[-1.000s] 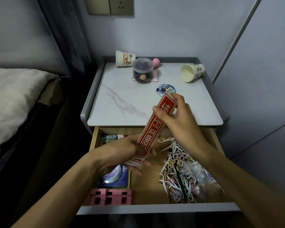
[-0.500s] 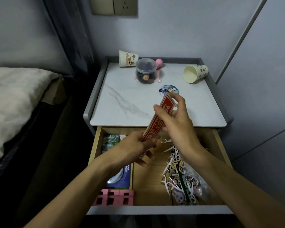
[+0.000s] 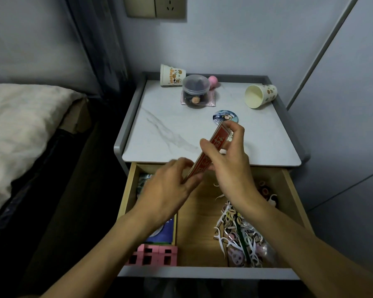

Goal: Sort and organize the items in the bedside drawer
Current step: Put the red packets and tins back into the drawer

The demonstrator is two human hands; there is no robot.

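Head view. Marble-topped desk (image 3: 170,130) with a raised grey rim, between the bed (image 3: 19,117) on the left and a grey wall panel on the right. Socket plate (image 3: 170,7) on the wall above. On the desk: lidded clear jar (image 3: 196,91), round badge (image 3: 225,117). Drawer (image 3: 202,273) open. Red strip (image 3: 218,139) tilted over the drawer's back edge: left hand (image 3: 170,190) pinches the lower end, right hand (image 3: 228,166) grips the upper.

- Single head cam, looked forward and down over open drawer (image 3: 209,272) and nightstand top (image 3: 170,134).
- Close range: both forearms (image 3: 99,250) filled the lower frame.
- Wide angle caught bed (image 3: 19,125) left, wall socket (image 3: 170,7) top.
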